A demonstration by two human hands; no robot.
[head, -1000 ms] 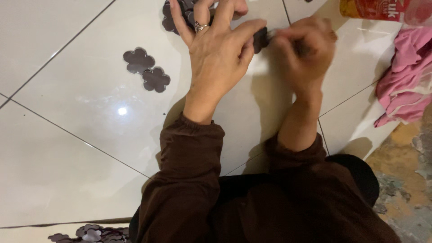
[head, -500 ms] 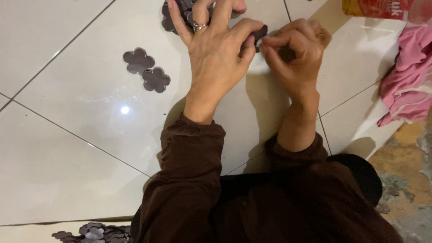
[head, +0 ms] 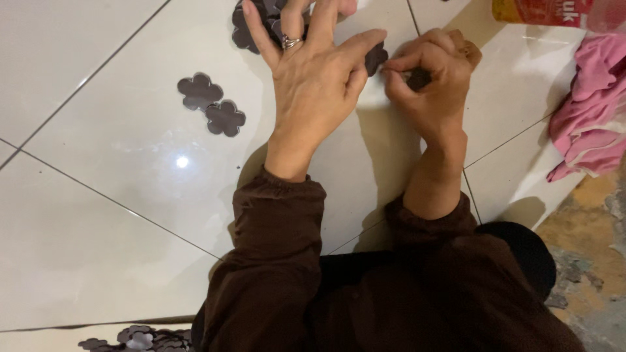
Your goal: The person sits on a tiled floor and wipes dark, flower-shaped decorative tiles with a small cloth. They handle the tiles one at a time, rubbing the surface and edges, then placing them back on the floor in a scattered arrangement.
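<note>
**Two hands on a flower cutout, white tile floor**

Right now both hands meet over one dark flower-shaped cutout lying on the glossy white tile floor, near the top of the view. Left hand is spread flat, fingers splayed and pointing away from the body, ring on one finger, thumb side pressing at the cutout's left edge; fingertips overlap a pile of cutouts further up. So open, palm down, gripping nothing. Right hand is curled tight, thumb and forefinger pinched at the cutout's right edge; a bit of dark material shows under the knuckles. Closed in a pinch on the piece.

Handling, my guess: thin, light, flat sheet stuff, foam or felt by the look, flexible not brittle. Lies flush on slick tile, so hard to lift from above; best taken at a petal edge with fingertips, or slid first.

Around: a pair of loose flower cutouts left of the left hand, touching each other. More cutouts heaped at the bottom edge. Pink cloth bunched at right, an orange-red packet at the top right. Dark brown sleeves cover both forearms.
</note>
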